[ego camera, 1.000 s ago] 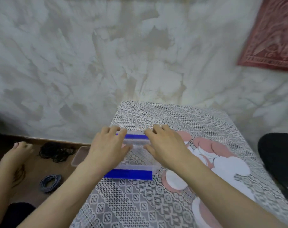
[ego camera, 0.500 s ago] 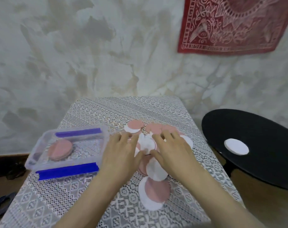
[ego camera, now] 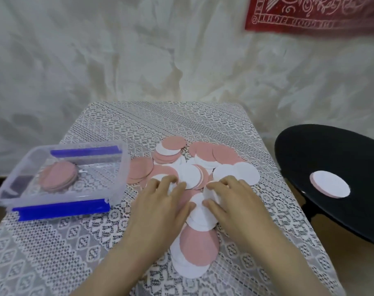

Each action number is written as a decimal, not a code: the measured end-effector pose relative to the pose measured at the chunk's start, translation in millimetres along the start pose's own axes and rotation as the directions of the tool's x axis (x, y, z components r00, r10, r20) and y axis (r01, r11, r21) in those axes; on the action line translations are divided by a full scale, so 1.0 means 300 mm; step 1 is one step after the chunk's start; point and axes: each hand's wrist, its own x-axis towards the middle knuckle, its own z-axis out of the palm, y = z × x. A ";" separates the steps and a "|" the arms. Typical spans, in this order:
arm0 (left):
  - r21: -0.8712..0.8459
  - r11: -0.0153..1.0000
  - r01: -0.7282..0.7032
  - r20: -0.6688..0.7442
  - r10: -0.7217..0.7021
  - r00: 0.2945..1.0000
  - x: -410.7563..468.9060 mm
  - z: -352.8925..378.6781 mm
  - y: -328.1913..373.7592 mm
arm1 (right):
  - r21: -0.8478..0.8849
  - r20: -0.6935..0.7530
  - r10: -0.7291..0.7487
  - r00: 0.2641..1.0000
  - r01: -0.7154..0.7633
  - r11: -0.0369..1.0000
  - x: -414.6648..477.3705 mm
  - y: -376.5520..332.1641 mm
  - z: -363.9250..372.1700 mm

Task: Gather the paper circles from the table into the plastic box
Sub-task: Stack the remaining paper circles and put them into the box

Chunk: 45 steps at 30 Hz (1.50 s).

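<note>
One small stack of pink paper circles (ego camera: 59, 176) lay in the plastic box (ego camera: 117, 167); most circles (ego camera: 194, 167) remained scattered on the table (ego camera: 53, 242). Left hand (ego camera: 160, 206) and right hand (ego camera: 235, 201) pressed flat on them, each grip released, nothing grasped.

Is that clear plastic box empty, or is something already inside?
Not empty: the plastic box holds a small stack of pink circles, with much floor bare.
</note>
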 end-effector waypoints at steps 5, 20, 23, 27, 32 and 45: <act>-0.012 1.000 -0.006 0.020 0.006 1.000 -0.027 -0.022 -0.024 | 0.129 -0.012 0.043 0.999 -0.041 0.991 -0.035 0.054 -0.048; -0.109 0.994 -0.009 0.067 0.017 0.998 -0.119 -0.079 -0.028 | 0.119 0.070 0.176 0.982 -0.183 0.976 -0.070 -0.016 -0.016; -0.136 0.991 -0.012 0.071 0.022 0.997 -0.121 -0.069 -0.033 | 0.150 0.089 0.153 0.984 -0.165 0.975 -0.042 -0.039 -0.004; -0.163 0.986 -0.034 0.089 0.049 0.995 -0.100 -0.059 -0.017 | 0.178 0.123 0.158 0.980 -0.178 0.968 -0.002 -0.051 -0.010; -0.194 0.980 -0.047 0.074 0.062 0.995 -0.074 -0.043 -0.017 | 0.214 0.123 0.178 0.976 -0.201 0.956 0.040 -0.012 -0.029; -0.345 0.939 0.003 0.044 0.012 0.999 -0.079 -0.056 -0.012 | 0.540 -0.073 0.226 0.971 -0.152 0.828 0.005 0.070 -0.042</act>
